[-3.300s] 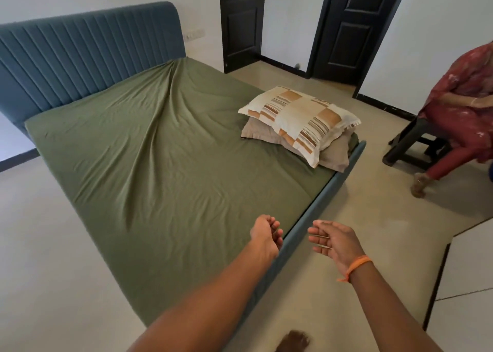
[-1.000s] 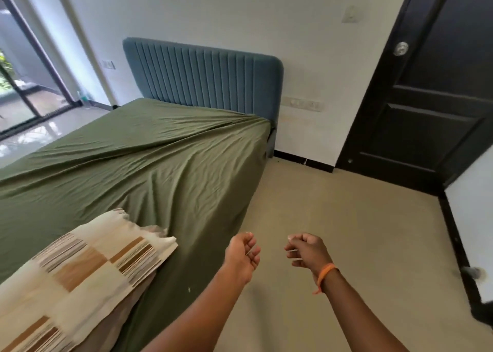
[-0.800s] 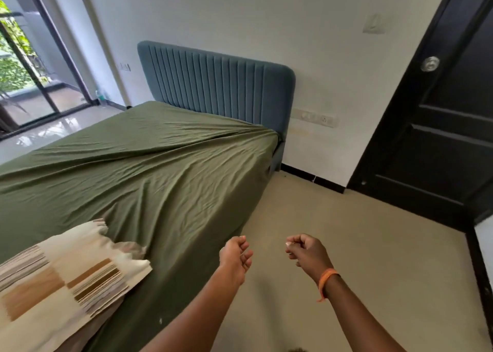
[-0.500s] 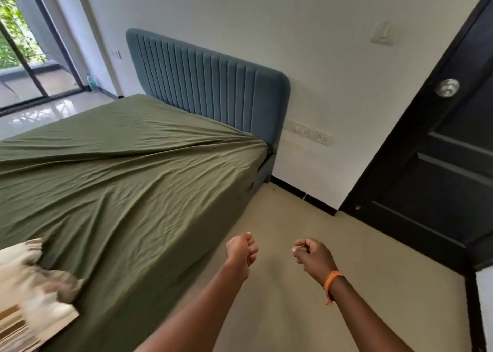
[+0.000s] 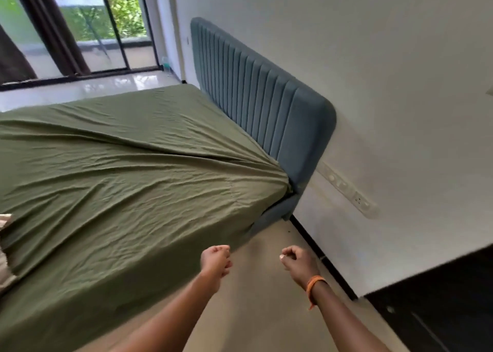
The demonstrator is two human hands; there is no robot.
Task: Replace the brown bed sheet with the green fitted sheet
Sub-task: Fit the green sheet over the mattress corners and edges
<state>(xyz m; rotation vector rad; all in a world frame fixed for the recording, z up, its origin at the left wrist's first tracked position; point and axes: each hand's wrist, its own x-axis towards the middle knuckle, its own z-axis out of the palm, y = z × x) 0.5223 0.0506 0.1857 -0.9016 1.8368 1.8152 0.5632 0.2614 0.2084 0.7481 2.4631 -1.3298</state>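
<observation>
Both hands, left (image 5: 215, 260) and right (image 5: 296, 261), curl empty; tuck the sheet (image 5: 128, 170) corner beside the headboard (image 5: 266, 106) tautly.

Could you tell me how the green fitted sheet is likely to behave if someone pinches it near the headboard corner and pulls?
The green fitted sheet is probably floppy: it lies in soft creases. Folds fan out from the corner by the blue headboard, so it seems stretched there and may resist, then spring back. It looks thin, so likely light and easy to bunch.

Bright daylight enters through the glass door (image 5: 80, 26); frame tilted, slightly motion-blurred, edges warped.
</observation>
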